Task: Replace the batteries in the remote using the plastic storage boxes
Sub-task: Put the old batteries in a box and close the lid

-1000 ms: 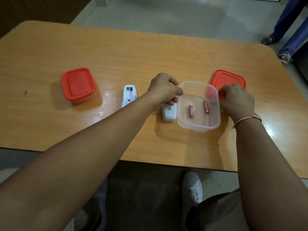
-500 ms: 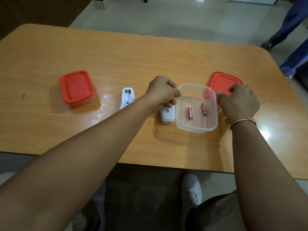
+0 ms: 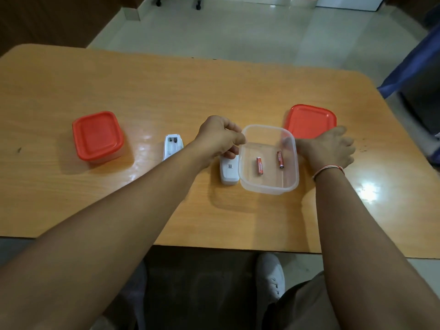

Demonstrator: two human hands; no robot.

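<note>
- Wooden table [image 3: 214, 91], rounded corners, near edge crossed by both forearms.
- Open clear box [image 3: 268, 184] near the middle of the table, slightly toward the right edge; two red batteries [image 3: 259, 165] lying apart on its floor, roughly parallel.
- Left hand [image 3: 217, 138] curled at the box's left rim, thumb and fingers apparently pinching the wall there; exact contact hard to make out.
- Right hand [image 3: 329, 148] against the box's right wall, thumb seen blurred through the clear plastic inside the rim, fingers outside; gripping that wall.
- Loose red lid [image 3: 309, 120] flat on the table just behind the box, toward the far right corner; near edge partly covered by the right hand and box.
- White battery cover [image 3: 229, 171] touching the box's left side, top end hidden under the left hand; small printed code on it, unreadable.
- White remote [image 3: 173, 146] further left, back up, battery bay open and empty; lower end hidden behind the left forearm.
- Closed box with red lid [image 3: 98, 135] well apart toward the left edge; contents not visible.
- Thread bracelet [image 3: 328, 168] on the right wrist.
- White shoe [image 3: 271, 275] below the near edge.
- Blue cloth [image 3: 409, 67] past the far right corner, cut off by the frame.
</note>
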